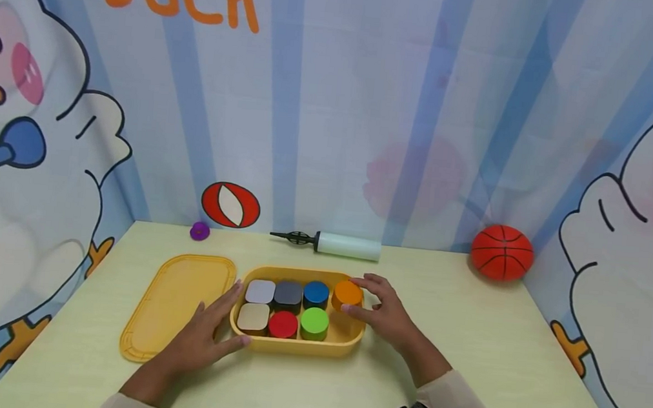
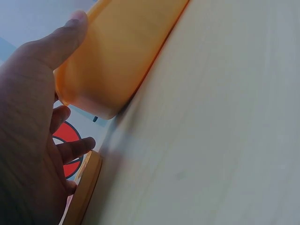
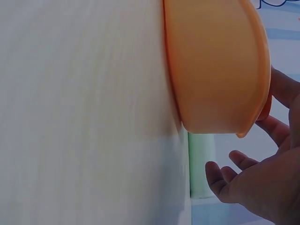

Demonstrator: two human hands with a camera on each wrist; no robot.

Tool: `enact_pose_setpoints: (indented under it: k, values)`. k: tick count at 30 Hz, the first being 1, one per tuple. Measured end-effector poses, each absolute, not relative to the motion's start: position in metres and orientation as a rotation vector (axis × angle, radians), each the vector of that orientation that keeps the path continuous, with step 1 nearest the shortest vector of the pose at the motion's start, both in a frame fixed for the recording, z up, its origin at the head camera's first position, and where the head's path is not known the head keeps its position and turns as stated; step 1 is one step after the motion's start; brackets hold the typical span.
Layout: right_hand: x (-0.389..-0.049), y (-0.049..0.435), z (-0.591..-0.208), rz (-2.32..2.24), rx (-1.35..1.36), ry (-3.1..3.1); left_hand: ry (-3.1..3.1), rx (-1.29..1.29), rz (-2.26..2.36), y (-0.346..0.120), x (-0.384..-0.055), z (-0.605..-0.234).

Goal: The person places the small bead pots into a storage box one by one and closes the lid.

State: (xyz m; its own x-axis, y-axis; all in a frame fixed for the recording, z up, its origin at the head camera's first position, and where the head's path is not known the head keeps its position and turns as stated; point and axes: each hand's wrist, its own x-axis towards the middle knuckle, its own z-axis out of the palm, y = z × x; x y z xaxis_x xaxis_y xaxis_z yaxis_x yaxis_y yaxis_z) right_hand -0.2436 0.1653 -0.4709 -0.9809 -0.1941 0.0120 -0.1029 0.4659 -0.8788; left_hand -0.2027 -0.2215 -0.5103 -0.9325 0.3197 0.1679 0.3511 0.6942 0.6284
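A yellow-orange plastic box point(image 1: 314, 349) sits mid-table, holding several small flat-topped pieces in two rows. Between thumb and forefinger, my right hand point(image 1: 389, 316) pinches a round orange piece point(image 1: 348, 294) at the box's far right corner; its other fingers are outside the box. My left hand point(image 1: 201, 335) touches the box's left end, its thumb at the near rim and its fingers extended. Inside are squarish white point(image 1: 260, 291), grey point(image 1: 287, 293) and beige point(image 1: 253, 318) pieces, plus round blue point(image 1: 316, 294), red point(image 1: 283, 324) and green point(image 1: 314, 323) ones.
A flat yellow lid point(image 1: 178, 295) lies left of the box, partly behind the left hand. Along the back stand a purple object point(image 1: 200, 231), a hand pump point(image 1: 349, 246) and a red ball point(image 1: 501, 252). A duck-print curtain point(image 1: 335, 101) hangs behind the table.
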Motion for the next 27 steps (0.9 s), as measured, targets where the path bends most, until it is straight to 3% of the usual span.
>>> enact_pose_setpoints:
  k: [27]
  values:
    - [-0.2503, 0.1554, -0.4802, -1.208, -0.309, 2.752, -2.837, -0.578, -1.056, -0.2219, -0.2027, -0.5118]
